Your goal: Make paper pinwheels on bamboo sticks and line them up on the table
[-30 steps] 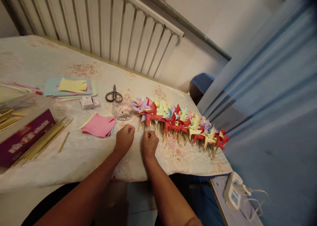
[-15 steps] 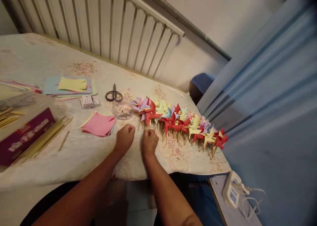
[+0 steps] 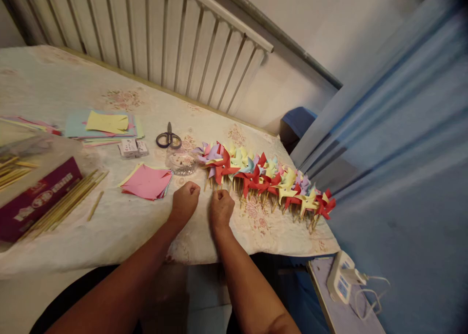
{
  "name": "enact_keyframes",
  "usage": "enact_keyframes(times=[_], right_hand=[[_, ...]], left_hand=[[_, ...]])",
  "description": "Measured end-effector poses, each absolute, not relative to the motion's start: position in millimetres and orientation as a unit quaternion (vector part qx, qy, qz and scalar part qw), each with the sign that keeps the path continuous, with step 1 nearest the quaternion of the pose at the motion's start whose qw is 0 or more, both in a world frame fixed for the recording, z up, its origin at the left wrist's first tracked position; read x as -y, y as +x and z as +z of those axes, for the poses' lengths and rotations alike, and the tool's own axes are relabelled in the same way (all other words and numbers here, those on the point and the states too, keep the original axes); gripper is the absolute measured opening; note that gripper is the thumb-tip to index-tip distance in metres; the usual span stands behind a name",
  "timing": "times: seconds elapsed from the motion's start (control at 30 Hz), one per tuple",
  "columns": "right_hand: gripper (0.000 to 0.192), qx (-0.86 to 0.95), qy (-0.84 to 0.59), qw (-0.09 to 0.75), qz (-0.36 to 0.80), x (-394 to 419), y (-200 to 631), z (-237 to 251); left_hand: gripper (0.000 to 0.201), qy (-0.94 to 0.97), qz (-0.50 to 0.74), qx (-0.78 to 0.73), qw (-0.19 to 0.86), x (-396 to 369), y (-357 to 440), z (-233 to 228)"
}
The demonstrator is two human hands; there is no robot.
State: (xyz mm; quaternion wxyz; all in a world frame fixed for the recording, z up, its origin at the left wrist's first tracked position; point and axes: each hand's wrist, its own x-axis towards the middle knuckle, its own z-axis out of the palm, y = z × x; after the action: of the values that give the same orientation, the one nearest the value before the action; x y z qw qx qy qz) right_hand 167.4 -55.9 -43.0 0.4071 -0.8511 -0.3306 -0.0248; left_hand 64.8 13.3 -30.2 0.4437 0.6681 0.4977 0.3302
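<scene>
My left hand [image 3: 185,202] rests as a closed fist on the flowered tablecloth [image 3: 120,226], just right of a stack of pink paper squares [image 3: 146,182]. My right hand [image 3: 220,208] is also a fist, about a hand's width to the right. Its knuckles meet the lower stick ends of the nearest red pinwheel [image 3: 222,165]. Whether a stick is pinched in its fingers is hidden. A long row of red, yellow, purple and blue paper pinwheels [image 3: 270,180] on wooden sticks runs from there to the table's right corner.
Scissors [image 3: 168,138], a small clear dish of pins [image 3: 182,163] and small white boxes [image 3: 132,147] lie behind the hands. Sheets of coloured paper [image 3: 104,125], loose wooden sticks [image 3: 64,205] and a maroon box [image 3: 34,201] are on the left. A power strip [image 3: 341,278] sits low right, a radiator [image 3: 153,36] behind.
Both fists stay where they were on the cloth. Only the view has drifted slightly.
</scene>
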Motion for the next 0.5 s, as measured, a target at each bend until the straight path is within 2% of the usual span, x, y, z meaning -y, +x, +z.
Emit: enact_keyframes(times=[0.5], right_hand=[[0.016,0.309,-0.847,0.432,-0.026,61.6,167.6,-47.3]], left_hand=[[0.014,0.674,0.328,-0.499,0.435,-13.1,64.2,-28.1]])
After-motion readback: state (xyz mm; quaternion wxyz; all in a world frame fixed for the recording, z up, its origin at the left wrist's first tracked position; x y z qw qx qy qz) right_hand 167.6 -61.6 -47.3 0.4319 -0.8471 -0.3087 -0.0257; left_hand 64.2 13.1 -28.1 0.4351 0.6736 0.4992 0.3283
